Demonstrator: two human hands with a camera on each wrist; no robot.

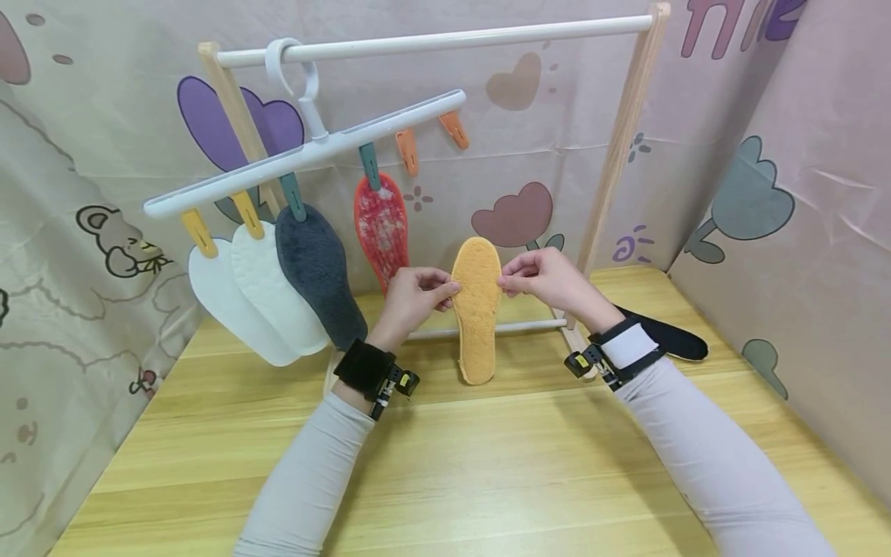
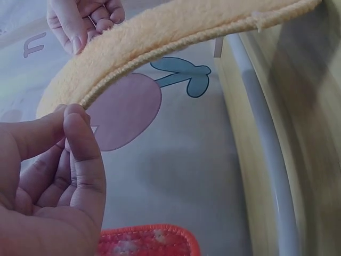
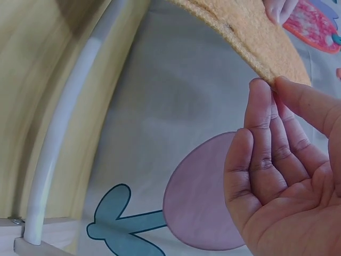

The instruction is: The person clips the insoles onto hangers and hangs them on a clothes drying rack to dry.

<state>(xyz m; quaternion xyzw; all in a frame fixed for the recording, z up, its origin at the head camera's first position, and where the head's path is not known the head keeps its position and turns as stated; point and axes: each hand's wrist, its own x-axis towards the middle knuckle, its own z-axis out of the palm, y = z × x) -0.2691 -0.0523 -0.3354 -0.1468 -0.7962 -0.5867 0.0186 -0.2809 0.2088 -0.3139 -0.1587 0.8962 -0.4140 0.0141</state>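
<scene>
Your left hand (image 1: 411,298) pinches the left edge of the orange insole (image 1: 476,309) between thumb and forefinger, and your right hand (image 1: 546,280) pinches the opposite edge at the same height, near the toe. The insole hangs upright between them, toe at 12 o'clock, heel at 6 o'clock just above the surface (image 1: 487,464). The wrist views show both grips sitting only on the stitched rim (image 2: 106,85), so the hold looks light.

Up at 11 o'clock from your hands hangs the hanger (image 1: 306,151), tilted down to the left. Its two yellow clips and two teal clips carry the white insoles (image 1: 257,302), the grey insole (image 1: 320,271) and the red insole (image 1: 380,224). The two orange clips (image 1: 407,151) near the high end look free.

To do this well, I'd judge: keep the toe uppermost and the insole flat, and shift one hand's pinch lower so the toe tip stands clear for a clip. Keep the other hand free to squeeze the clip open. Mind the red insole just beside it, and steady the hanger, since it may swing on the rail (image 1: 452,42).

A black insole (image 1: 668,336) lies at 4 o'clock behind your right wrist.
</scene>
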